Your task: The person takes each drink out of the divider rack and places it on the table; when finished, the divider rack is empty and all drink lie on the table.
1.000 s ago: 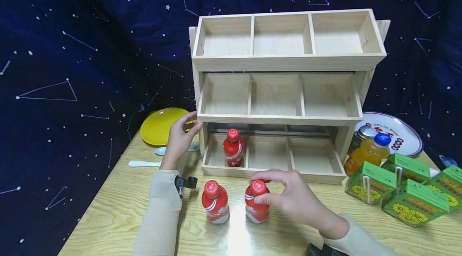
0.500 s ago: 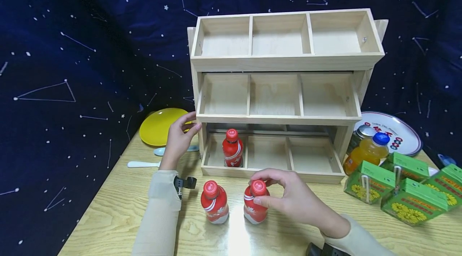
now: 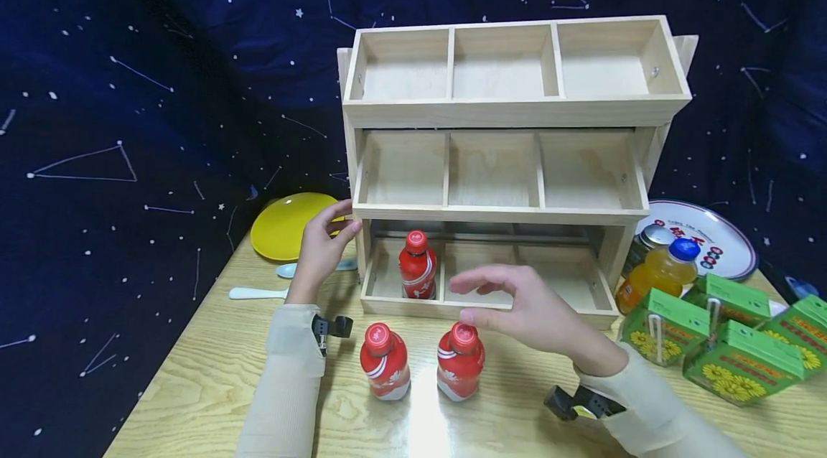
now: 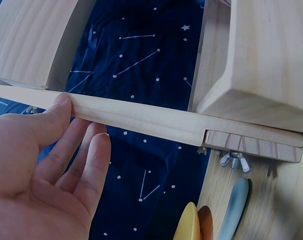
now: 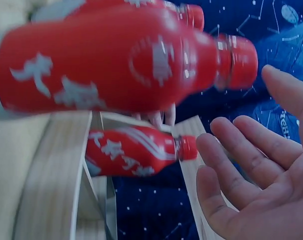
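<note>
My right hand (image 3: pixel 536 307) is raised just above and behind the right-hand red bottle (image 3: pixel 461 365), its fingers spread apart and holding nothing. In the right wrist view, thumb and fingers stand away from the cap of the red bottle (image 5: pixel 116 60). A second red bottle (image 3: pixel 385 365) stands upright to the left on the table. Another red bottle (image 3: pixel 418 268) is upright in the bottom tier's left compartment of the wooden rack (image 3: pixel 517 113). My left hand (image 3: pixel 319 250) holds the rack's left side post (image 4: pixel 136 116), thumb on one edge and fingers behind.
A yellow plate (image 3: pixel 291 228), a blue spoon handle (image 3: pixel 286 270) and a white handle (image 3: pixel 255 293) lie left of the rack. To the right are green drink boxes (image 3: pixel 743 365), an orange juice bottle (image 3: pixel 665 268), a lidded jar (image 3: pixel 652 237) and a white plate (image 3: pixel 730 235).
My right hand has let go of the right-hand bottle's cap and moved up toward the rack, fingers spreading. The left hand and all the bottles have stayed in place.
</note>
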{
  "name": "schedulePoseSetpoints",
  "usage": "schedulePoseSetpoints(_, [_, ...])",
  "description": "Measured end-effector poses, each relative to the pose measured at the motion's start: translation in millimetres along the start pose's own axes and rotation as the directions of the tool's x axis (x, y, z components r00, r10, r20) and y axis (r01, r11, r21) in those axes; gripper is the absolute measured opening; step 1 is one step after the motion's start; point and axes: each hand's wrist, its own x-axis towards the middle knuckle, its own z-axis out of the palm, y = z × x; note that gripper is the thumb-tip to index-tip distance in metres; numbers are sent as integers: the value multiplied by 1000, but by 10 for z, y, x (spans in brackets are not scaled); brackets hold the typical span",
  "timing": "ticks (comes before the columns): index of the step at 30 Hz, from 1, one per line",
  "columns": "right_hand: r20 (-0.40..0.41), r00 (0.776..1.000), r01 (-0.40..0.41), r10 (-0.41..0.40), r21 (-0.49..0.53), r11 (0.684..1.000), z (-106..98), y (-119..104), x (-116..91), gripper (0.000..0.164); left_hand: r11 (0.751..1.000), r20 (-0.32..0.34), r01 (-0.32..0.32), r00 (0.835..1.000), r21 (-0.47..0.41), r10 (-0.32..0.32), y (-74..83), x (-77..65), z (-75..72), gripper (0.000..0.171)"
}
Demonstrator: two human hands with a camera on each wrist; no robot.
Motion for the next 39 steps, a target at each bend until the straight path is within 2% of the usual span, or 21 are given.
schedulePoseSetpoints(7, [-36,999,11,-14,-67,998,-76,83,194,36,1000,4,9,1000,7,-9,5,7,2,43])
schedulePoseSetpoints(13, [-17,999,25,-28,-120,993,-45,150,394,38,1000,1,11,1000,4,-11,-1,8,-9,43])
schedulePoseSetpoints(19, [-14,999,44,-46,-94,995,47,245,547,44,999,5,-34,999,-37,34,-34,29,0,43])
schedulePoseSetpoints(24, [-22,1000,3,-5,-95,995,100,264,634,51,998,9,-35,999,-51,36,-32,23,4,43])
schedulePoseSetpoints(28, [-15,999,-40,39,-57,998,144,277,718,54,999,4,-31,1000,-45,31,-21,19,-2,43])
schedulePoseSetpoints(35, [62,988,-137,140,-41,990,222,345,845,60,999,-3,-28,1000,-30,28,-31,13,-9,44])
schedulePoseSetpoints(39, [94,987,-124,127,-34,992,259,402,875,57,999,-6,-25,1000,-38,25,-38,16,5,44])
